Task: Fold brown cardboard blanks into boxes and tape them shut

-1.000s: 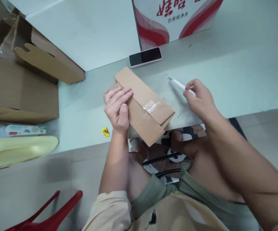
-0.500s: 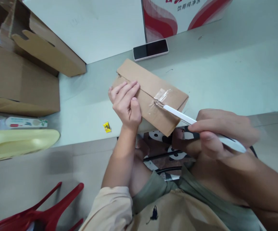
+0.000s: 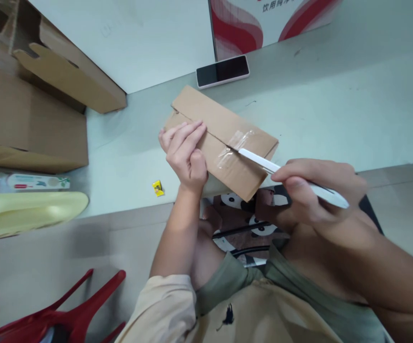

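A small flat cardboard box lies tilted at the table's near edge, its long flap seam facing up. Clear tape crosses that seam toward the right end. My left hand is closed around the box's left part, fingers over the top and thumb bent. In my right hand is a white utility knife, pointing left. Its front end meets the seam at the tape, and the blade tip is hidden in the slit.
A phone-like black-screened device lies behind the box, before a white and red carton. A yellow wrapped candy is near the front edge. Open cardboard boxes stand left, above a pale yellow object. A red stool stands below.
My right hand and the utility knife have moved left and slightly up, and the blade visible earlier has sunk into the seam. The tape now looks split along it. My left hand stays put.
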### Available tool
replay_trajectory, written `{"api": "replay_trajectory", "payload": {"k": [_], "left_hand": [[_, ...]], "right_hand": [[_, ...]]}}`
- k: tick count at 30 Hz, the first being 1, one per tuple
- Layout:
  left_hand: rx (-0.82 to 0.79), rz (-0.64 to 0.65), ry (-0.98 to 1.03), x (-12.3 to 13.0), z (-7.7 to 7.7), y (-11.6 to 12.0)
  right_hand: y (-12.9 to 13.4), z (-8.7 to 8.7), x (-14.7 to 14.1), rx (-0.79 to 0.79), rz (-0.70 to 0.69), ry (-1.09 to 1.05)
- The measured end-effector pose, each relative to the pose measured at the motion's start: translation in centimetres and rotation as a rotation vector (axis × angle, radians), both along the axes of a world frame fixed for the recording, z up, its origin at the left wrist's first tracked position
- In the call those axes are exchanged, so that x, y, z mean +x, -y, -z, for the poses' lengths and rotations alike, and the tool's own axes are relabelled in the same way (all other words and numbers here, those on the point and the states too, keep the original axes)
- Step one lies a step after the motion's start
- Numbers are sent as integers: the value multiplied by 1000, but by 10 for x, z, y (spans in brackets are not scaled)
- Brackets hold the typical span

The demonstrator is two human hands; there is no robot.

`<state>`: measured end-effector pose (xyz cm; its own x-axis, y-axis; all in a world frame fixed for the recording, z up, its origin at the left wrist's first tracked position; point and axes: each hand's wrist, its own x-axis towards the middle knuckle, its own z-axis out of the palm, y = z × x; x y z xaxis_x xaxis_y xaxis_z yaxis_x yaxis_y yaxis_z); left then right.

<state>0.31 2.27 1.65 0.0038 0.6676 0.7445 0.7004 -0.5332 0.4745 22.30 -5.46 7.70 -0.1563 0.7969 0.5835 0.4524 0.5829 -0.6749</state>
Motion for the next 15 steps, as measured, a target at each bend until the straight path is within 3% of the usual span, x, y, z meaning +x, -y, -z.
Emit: {"api": "replay_trajectory", "payload": {"k": [7,13,15], "left_hand": [[89,-12,147,3,8,-4],[67,-89,65,4,9,-4],[47,-125,43,3,8,-4]], "right_hand": [[-2,11,-4,22,53,11],[0,10,-2,104,-16,17],[8,12,5,33,18,-6]]}}
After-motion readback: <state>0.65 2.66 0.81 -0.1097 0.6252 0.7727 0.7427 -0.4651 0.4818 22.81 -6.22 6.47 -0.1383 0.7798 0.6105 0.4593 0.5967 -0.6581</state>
